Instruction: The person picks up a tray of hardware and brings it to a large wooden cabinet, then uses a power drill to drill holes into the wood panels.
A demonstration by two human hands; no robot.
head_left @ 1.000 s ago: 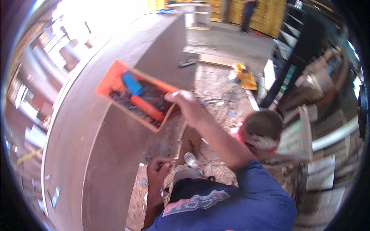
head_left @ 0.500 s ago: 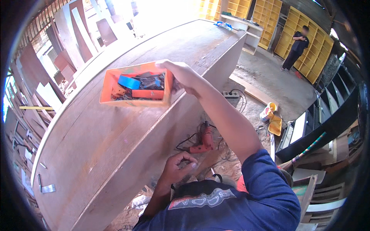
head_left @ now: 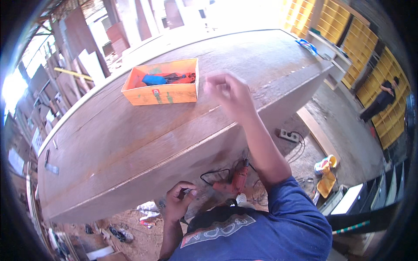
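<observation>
An orange rectangular box rests on the wide wooden bench top, a blue object and jumbled tools inside it. My right hand hovers just right of the box, fingers loosely bent and apart, holding nothing. Low by the bench's near side, my left hand is curled with a small pale item between the fingers, too small to name. Just right of that hand, below the bench edge, lies a red corded drill.
A power strip with cables is beside the bench. At right, a person stands before yellow shelving; buckets and dark panels lie nearer. Boards lean at left. A metal tool sits on the bench's left end.
My right hand has set the orange box down on the bench and let it go. The view has turned left, so the scene sits further right. My left hand remains low and curled.
</observation>
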